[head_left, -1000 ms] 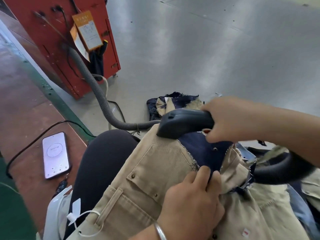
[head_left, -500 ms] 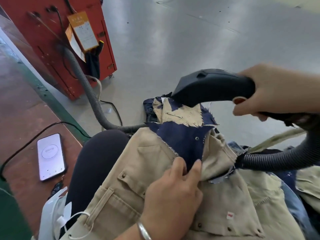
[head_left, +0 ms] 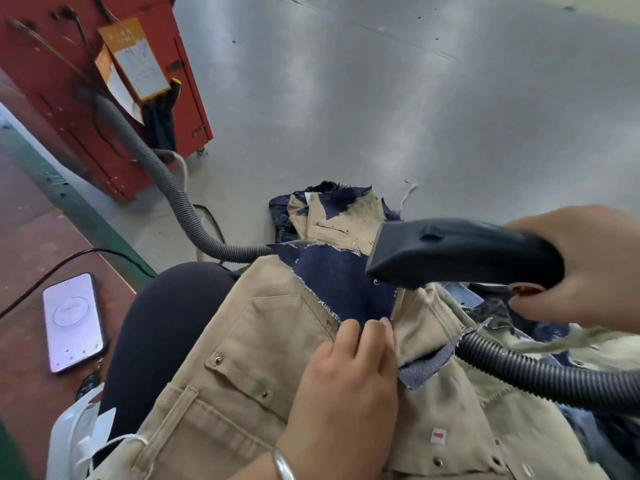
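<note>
Grey polished floor (head_left: 381, 98) fills the background, with a red metal cabinet (head_left: 52, 81) at the far left and a lit smartphone (head_left: 72, 320) on the brown table (head_left: 20, 375).

On the lap lies a beige cotton garment (head_left: 249, 358) with a frayed navy blue patch (head_left: 343, 285) sewn into it. The right hand (head_left: 595, 268) wraps fully round the rear of a black plastic handheld suction nozzle (head_left: 460, 254), thumb curled underneath. A grey ribbed hose (head_left: 540, 368) trails off low to the right.

The nozzle's long axis runs almost level, right to left, and its flat mouth faces left and slightly down, at the patch's upper right corner. I cannot tell whether it touches.

The left hand (head_left: 346, 386) holds nothing. Its fingers (head_left: 381, 327) are laid out and press the cloth at the patch's near edge. So the patch sits between the 2 hands, with the nozzle on the far side and the fingertips on the near side. My read: the next pass sweeps leftward across the navy, with the left hand tensioning the cloth.
</note>
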Available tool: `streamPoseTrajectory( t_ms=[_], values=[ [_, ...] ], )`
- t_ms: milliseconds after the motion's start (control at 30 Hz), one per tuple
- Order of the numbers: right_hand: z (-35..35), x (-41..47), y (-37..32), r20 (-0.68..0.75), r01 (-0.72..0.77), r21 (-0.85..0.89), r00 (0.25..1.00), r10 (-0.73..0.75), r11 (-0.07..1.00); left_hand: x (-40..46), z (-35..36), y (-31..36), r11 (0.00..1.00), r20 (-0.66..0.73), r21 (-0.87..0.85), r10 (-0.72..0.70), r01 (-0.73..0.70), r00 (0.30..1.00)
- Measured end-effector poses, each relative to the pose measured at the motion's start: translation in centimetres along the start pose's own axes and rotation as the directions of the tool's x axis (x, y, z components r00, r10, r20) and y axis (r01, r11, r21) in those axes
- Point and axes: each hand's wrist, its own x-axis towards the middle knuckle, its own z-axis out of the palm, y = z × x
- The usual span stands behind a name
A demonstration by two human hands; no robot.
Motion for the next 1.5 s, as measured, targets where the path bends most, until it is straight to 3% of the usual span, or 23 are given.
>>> streamPoseTrajectory(
  t_ms=[100, 200, 400, 567, 667, 833, 900, 1067, 1333, 1500],
  values=[
    [1.7, 1.5, 0.0, 0.101, -0.016, -0.089, 0.995, 0.025, 0.996, 0.2, 0.2, -0.1, 1.0, 0.039, -0.01, -0.005, 0.006, 0.999],
    [3.0, 3.5, 0.0, 0.165, -0.04, -0.024, 0.985, 0.043, 0.999, 0.1, 0.4, -0.2, 1.0, 0.042, -0.009, 0.004, -0.003, 0.999],
    [4.5, 8.0, -2.2, 0.082, 0.002, 0.136, 0.997, -0.013, 0.991, -0.1, 0.4, -0.4, 1.0, 0.048, -0.017, 0.003, -0.003, 0.999],
    [1.3, 8.8, -1.7, -0.031, -0.014, 0.258, 0.999, 0.022, 0.966, -0.4, 0.3, -0.6, 0.999, 0.054, -0.027, -0.022, 0.024, 0.998],
    [-1.1, 6.1, 0.3, -0.04, 0.002, 0.223, 0.999, 0.007, 0.975, -0.5, 0.3, -0.7, 0.996, 0.078, -0.071, -0.051, 0.057, 0.996],
    [0.0, 0.9, 2.3, 0.112, -0.131, 0.134, 0.987, 0.116, 0.982, -0.1, 0.4, -0.4, 0.995, 0.098, -0.062, -0.067, 0.073, 0.993],
    [1.6, 0.1, 2.7, 0.214, -0.165, 0.183, 0.969, 0.125, 0.969, -0.1, 0.4, -0.3, 0.994, 0.104, -0.063, -0.077, 0.084, 0.992],
    [4.9, 1.7, 2.2, 0.283, -0.169, 0.241, 0.954, 0.098, 0.956, -0.1, -0.1, -0.5, 0.996, 0.208, -0.054, -0.061, 0.074, 0.976],
    [4.3, 6.9, 0.3, 0.103, -0.085, 0.268, 0.993, 0.06, 0.96, 0.1, -0.5, -0.5, 0.994, 0.239, -0.067, -0.063, 0.081, 0.969],
    [0.7, 4.5, 2.6, -0.025, -0.072, 0.292, 0.996, 0.083, 0.954, 0.2, -0.4, -0.7, 0.989, 0.246, -0.107, -0.076, 0.105, 0.966]
  ],
)
